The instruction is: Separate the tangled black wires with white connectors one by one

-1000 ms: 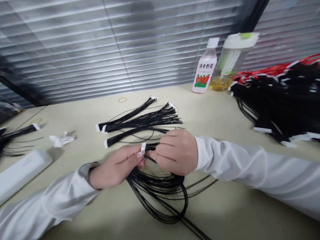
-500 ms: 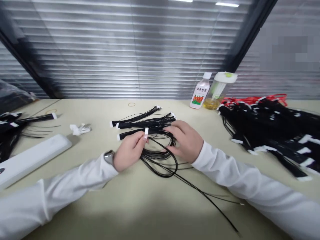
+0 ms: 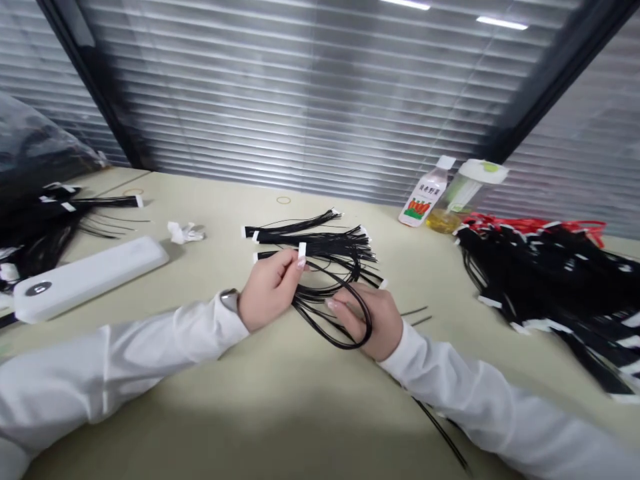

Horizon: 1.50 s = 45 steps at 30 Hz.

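Observation:
My left hand (image 3: 273, 287) pinches black cables beside a small white tag (image 3: 302, 251) that stands up from its fingertips. From there the black cables (image 3: 320, 327) curve rightward in loops. My right hand (image 3: 373, 317) is closed around part of the loops, its thumb and finger at their inner side; one loop passes in front of its fingers. Loose cable ends (image 3: 443, 433) run out under the right sleeve. Just behind the hands lie black cable bundles (image 3: 310, 237) with white end bands.
At the left are a long white case (image 3: 95, 277), crumpled white tissue (image 3: 185, 233) and dark cables (image 3: 35, 220). A labelled bottle (image 3: 425, 193) and a lidded cup (image 3: 467, 193) stand back right, beside a large black cable pile (image 3: 545, 280) with red strands.
My right hand has moved down to the front of the coil and closed on the cables. My left hand keeps its pinch by the tag. The whole view has shifted and tilted.

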Tool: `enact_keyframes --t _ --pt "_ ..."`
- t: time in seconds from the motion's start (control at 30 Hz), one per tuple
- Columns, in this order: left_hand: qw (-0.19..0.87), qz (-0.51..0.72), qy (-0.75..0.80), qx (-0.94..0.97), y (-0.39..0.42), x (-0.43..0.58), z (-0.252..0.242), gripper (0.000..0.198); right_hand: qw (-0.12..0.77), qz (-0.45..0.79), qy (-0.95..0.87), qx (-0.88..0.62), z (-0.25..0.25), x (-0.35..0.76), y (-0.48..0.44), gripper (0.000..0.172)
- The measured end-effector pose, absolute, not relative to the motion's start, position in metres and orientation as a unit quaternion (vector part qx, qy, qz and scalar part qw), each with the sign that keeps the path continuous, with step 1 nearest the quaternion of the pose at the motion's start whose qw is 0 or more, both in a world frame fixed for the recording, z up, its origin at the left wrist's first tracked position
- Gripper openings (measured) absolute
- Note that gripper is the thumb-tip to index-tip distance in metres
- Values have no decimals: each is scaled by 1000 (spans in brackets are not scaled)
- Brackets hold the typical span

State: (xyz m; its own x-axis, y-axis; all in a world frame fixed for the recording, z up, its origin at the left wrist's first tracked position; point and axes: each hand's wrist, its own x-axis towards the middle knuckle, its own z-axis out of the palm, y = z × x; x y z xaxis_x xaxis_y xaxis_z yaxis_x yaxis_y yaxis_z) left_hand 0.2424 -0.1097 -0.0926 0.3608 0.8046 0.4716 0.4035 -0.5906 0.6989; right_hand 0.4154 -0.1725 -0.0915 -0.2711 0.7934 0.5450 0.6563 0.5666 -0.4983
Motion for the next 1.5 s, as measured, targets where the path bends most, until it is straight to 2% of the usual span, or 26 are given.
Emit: enact_keyframes --t 0.3,0.7,1.1,1.27,1.5 --pt "255 378 383 803 -106 245 -95 22 355 84 -826 -429 -101 421 -165 18" --pt "217 350 367 834 -108 246 -96 20 294 72 -844 -444 -109 422 -162 28" --pt "223 340 355 842 -107 246 -96 18 311 107 -819 -470 -106 422 -164 28" --pt "228 337 345 846 -108 244 -97 13 352 128 -813 -446 -107 421 -162 11" --pt "219 326 348 851 -109 245 -95 14 359 151 -798 -460 -106 419 -164 15"
